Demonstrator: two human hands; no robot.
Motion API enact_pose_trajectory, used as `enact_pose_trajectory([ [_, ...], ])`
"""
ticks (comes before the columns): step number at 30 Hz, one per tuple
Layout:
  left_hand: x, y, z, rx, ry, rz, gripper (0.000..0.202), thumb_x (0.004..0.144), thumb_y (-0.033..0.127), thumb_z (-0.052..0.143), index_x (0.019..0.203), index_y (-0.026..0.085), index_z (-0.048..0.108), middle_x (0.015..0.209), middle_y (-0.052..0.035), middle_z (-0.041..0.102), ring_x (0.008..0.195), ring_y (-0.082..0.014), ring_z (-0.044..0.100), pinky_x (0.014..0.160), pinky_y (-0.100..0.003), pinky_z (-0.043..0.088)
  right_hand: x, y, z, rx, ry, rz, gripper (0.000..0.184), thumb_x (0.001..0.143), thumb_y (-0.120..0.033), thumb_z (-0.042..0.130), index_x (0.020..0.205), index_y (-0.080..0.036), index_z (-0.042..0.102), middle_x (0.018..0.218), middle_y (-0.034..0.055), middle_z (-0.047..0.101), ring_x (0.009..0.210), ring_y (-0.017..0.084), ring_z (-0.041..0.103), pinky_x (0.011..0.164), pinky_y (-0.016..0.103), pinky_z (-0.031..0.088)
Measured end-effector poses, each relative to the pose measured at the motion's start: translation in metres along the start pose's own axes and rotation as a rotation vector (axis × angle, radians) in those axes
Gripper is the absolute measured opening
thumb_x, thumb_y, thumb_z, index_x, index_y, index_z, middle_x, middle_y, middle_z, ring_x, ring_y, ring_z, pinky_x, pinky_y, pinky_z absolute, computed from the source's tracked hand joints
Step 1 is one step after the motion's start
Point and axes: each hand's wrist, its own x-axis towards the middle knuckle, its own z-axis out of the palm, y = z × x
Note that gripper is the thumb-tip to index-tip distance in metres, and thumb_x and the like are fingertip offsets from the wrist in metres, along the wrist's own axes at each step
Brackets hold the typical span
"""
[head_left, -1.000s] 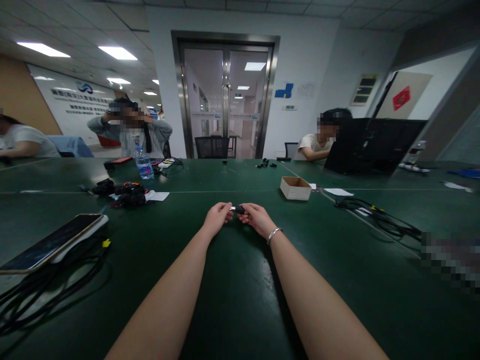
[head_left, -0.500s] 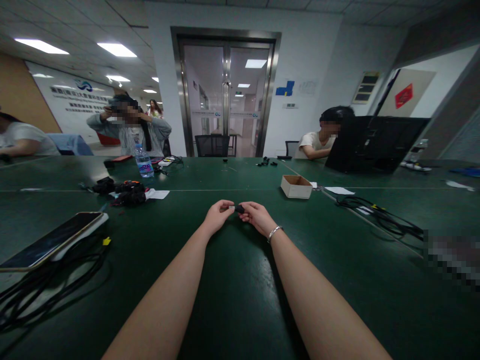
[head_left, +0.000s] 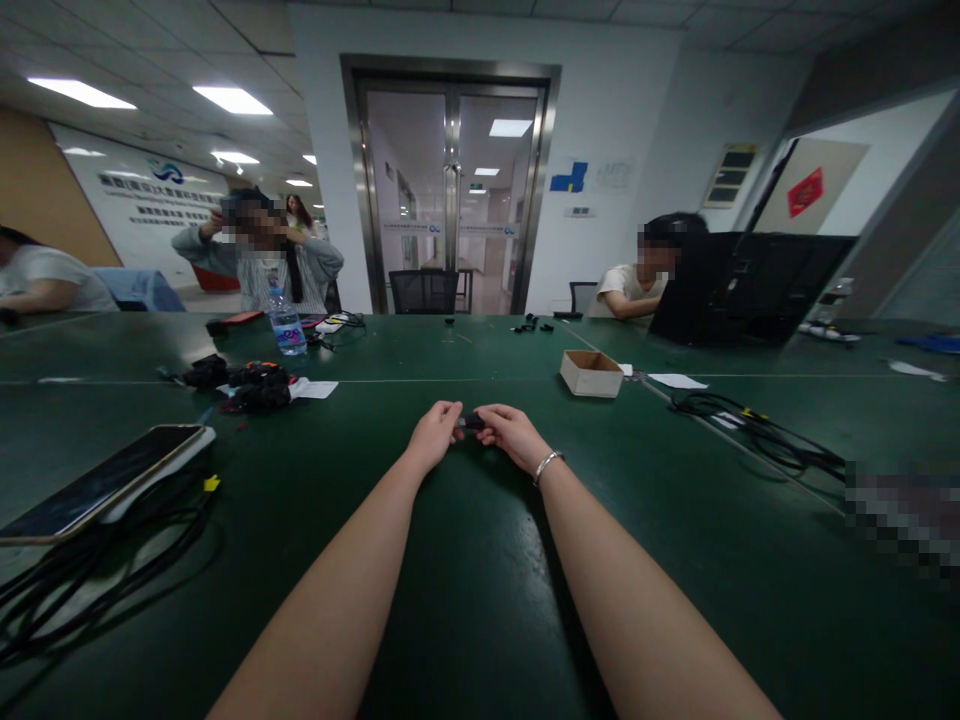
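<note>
A small black part with a pale metal end is pinched between both my hands just above the dark green table. My left hand is closed on its left end with thumb and fingertips. My right hand, with a silver bracelet at the wrist, is closed on its right end. Most of the part is hidden by my fingers.
A small open cardboard box sits ahead right. A phone lies on a white pad at left, above black cables. Black and orange parts, a water bottle and more cables lie further off. Three people sit around the table's far sides.
My hands have closed together, so the black part's pale end now shows less between them. The view barely shifts.
</note>
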Motion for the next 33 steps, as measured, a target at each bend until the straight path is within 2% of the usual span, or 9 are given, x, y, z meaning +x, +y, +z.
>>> enact_pose_trajectory([
  [2,0.0006,-0.0005,0.0004,0.039,0.013,0.035,0.029,0.086,0.041,0.047,0.100,0.019,0.059,0.068,0.0001,0.057,0.061,-0.0139,0.053,0.062,-0.026,0.041,-0.0004,-0.0004,0.0002,-0.005,-0.003,0.001,0.010,0.079,-0.019,0.070,0.083,-0.012,0.065,0.063,0.0031,0.064,0.052,0.009,0.059,0.045,0.015,0.047],
  [5,0.0015,0.0003,-0.0001,0.006,0.076,0.058,0.033,0.076,0.029,0.059,0.108,0.019,0.056,0.078,-0.0002,0.059,0.073,-0.0139,0.056,0.067,-0.024,0.042,-0.0006,-0.0002,0.0002,0.001,-0.012,-0.005,0.011,0.078,-0.019,0.072,0.084,-0.012,0.065,0.065,0.0034,0.064,0.052,0.009,0.059,0.045,0.015,0.047],
  [10,0.0011,0.0008,-0.0010,-0.015,-0.013,-0.019,0.035,0.087,0.040,0.042,0.107,0.016,0.057,0.064,0.0001,0.056,0.061,-0.0147,0.053,0.060,-0.026,0.040,-0.0006,-0.0003,0.0000,0.016,-0.009,0.000,0.010,0.079,-0.019,0.070,0.084,-0.012,0.065,0.065,0.0034,0.064,0.052,0.009,0.059,0.045,0.016,0.047],
  [14,-0.0001,0.0018,-0.0008,-0.041,0.023,0.050,0.035,0.077,0.026,0.056,0.111,0.018,0.056,0.075,-0.0005,0.059,0.073,-0.0146,0.057,0.069,-0.026,0.043,-0.0005,-0.0009,-0.0002,0.012,-0.010,0.005,0.009,0.079,-0.017,0.069,0.086,-0.012,0.066,0.065,0.0038,0.064,0.053,0.009,0.059,0.046,0.016,0.047],
  [19,-0.0036,0.0072,-0.0017,-0.045,-0.054,-0.011,0.036,0.086,0.041,0.044,0.107,0.015,0.058,0.065,-0.0009,0.057,0.064,-0.0155,0.054,0.062,-0.027,0.040,-0.0003,-0.0005,-0.0002,0.020,-0.005,0.006,0.007,0.081,-0.016,0.068,0.086,-0.012,0.065,0.064,0.0034,0.064,0.053,0.009,0.059,0.046,0.016,0.047],
  [23,-0.0046,0.0066,-0.0013,-0.024,-0.033,0.063,0.036,0.079,0.032,0.058,0.110,0.016,0.058,0.075,-0.0014,0.059,0.072,-0.0147,0.056,0.067,-0.025,0.041,-0.0008,-0.0003,-0.0002,0.046,-0.012,-0.002,0.010,0.080,-0.019,0.070,0.086,-0.012,0.065,0.065,0.0039,0.065,0.053,0.009,0.059,0.046,0.017,0.046],
  [27,-0.0039,0.0036,-0.0008,0.004,-0.073,0.042,0.034,0.088,0.040,0.043,0.107,0.017,0.059,0.067,-0.0008,0.057,0.065,-0.0151,0.053,0.064,-0.027,0.040,-0.0011,-0.0007,0.0005,0.036,-0.015,0.005,0.008,0.080,-0.017,0.069,0.085,-0.012,0.064,0.063,0.0029,0.064,0.052,0.009,0.059,0.047,0.016,0.047],
  [31,-0.0037,0.0021,-0.0001,0.028,-0.042,0.092,0.033,0.082,0.030,0.053,0.113,0.019,0.057,0.079,-0.0020,0.060,0.074,-0.0148,0.056,0.069,-0.026,0.042,-0.0009,-0.0009,0.0009,0.044,-0.008,0.003,0.008,0.080,-0.015,0.068,0.086,-0.012,0.064,0.064,0.0025,0.063,0.052,0.008,0.059,0.046,0.016,0.047],
  [33,-0.0036,0.0017,0.0001,0.008,-0.030,0.077,0.031,0.086,0.033,0.048,0.111,0.018,0.057,0.077,-0.0019,0.059,0.071,-0.0148,0.055,0.067,-0.026,0.041,-0.0008,-0.0009,0.0007,0.042,-0.009,0.005,0.008,0.080,-0.016,0.069,0.085,-0.012,0.064,0.063,0.0024,0.063,0.052,0.009,0.059,0.046,0.016,0.047],
])
